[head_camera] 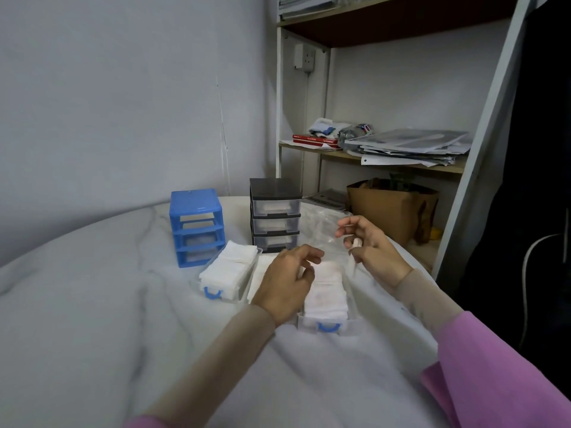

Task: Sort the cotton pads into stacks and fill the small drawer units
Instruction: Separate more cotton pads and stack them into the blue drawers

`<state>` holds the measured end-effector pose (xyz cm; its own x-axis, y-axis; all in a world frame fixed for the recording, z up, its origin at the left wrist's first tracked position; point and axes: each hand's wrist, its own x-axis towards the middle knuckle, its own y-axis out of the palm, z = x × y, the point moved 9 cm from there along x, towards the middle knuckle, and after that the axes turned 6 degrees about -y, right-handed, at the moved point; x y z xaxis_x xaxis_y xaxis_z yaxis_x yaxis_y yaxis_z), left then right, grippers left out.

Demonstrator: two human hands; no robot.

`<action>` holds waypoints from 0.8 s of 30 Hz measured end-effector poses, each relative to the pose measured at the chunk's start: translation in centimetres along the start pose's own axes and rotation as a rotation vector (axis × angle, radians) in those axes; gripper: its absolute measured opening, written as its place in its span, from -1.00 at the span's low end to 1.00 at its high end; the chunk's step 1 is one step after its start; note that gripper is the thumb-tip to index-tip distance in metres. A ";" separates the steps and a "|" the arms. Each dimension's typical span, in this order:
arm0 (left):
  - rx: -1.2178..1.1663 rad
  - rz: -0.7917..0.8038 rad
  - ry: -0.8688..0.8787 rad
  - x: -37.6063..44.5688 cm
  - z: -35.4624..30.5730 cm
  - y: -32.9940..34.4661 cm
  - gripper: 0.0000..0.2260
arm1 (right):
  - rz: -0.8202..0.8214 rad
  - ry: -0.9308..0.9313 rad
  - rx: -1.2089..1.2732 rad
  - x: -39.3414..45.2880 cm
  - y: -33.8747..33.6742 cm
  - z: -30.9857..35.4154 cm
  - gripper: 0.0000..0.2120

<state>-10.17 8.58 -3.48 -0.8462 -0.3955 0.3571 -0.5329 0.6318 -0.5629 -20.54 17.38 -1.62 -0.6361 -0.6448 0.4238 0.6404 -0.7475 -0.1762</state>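
Note:
Two clear drawers with blue handles lie on the bed, both packed with white cotton pads: one on the left [227,274] and one nearer to me [324,299]. My left hand [287,282] hovers at the near drawer's left edge, fingers loosely curled, with nothing visible in it. My right hand [370,248] is raised behind that drawer and pinches a clear plastic bag [323,225]. The blue drawer unit [196,225] stands at the back with its top slot empty. Beside it, the black drawer unit [275,217] has three clear drawers showing white pads.
A flat white sheet or layer of pads [259,273] lies between the two drawers. The white bedcover [108,304] spreads to the left and front. A shelf rack with papers [408,146] and a brown paper bag [389,208] stand at the right, beyond the bed's edge.

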 end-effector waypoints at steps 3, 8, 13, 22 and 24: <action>-0.258 0.052 -0.077 0.1 -0.4 0.5 -0.78 | -0.010 0.001 0.104 -0.3 0.2 0.5 -0.48; -0.325 0.019 -0.087 0.3 -1.1 0.4 -0.78 | 0.020 0.005 0.267 -1.1 1.3 1.5 -0.55; -0.331 -0.070 -0.101 0.3 -0.8 -1.1 -0.88 | -0.013 0.021 0.253 -1.7 1.4 1.8 -0.64; 0.038 -0.031 -0.187 -0.5 0.4 -1.1 -0.92 | -0.120 0.141 -0.086 -3.7 -0.3 -0.4 -0.79; 0.153 -0.044 -0.201 -0.6 0.5 -1.1 -0.89 | -0.116 0.137 -0.146 -4.2 -0.4 -0.7 -0.81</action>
<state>-9.07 7.78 -3.41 -0.7977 -0.5545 0.2369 -0.5502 0.5087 -0.6621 -18.43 20.23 -3.93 -0.7608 -0.5613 0.3257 0.4966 -0.8266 -0.2646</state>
